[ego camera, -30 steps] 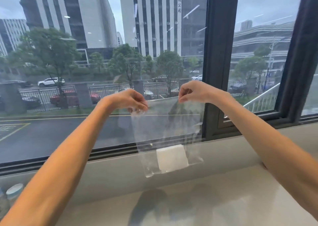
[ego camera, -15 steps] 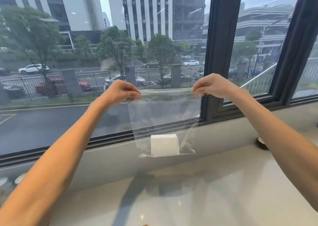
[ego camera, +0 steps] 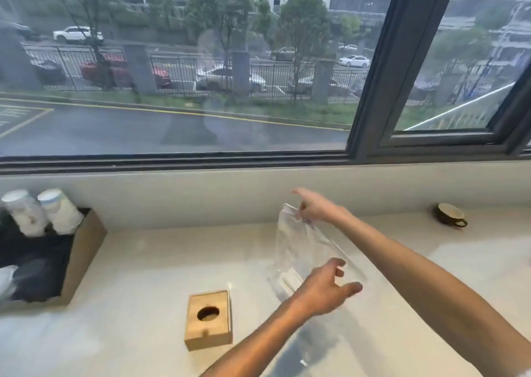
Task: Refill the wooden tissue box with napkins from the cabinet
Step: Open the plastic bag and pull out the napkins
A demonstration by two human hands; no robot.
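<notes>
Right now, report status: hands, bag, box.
Right hand pinching top of clear plastic bag; left hand open at its lower end. Square wooden tissue box on counter, lid on. Nothing between them.

There is one view only, from a wide-angle camera on the person's head. It looks forward and down across a pale table [ego camera: 149, 261] toward a window [ego camera: 172, 60] along the far side, with a street beyond the glass. The camera sits close: both forearms enter from the near edge, and the left hand [ego camera: 324, 290] and right hand [ego camera: 316, 210] fall right of centre, within arm's reach. The wooden box [ego camera: 208, 320] lies near and just left of centre. A tray [ego camera: 83, 250] marks the left edge, a cup [ego camera: 449, 215] the far right. Straight lines bow toward the edges. The frame is slightly blurred.
</notes>
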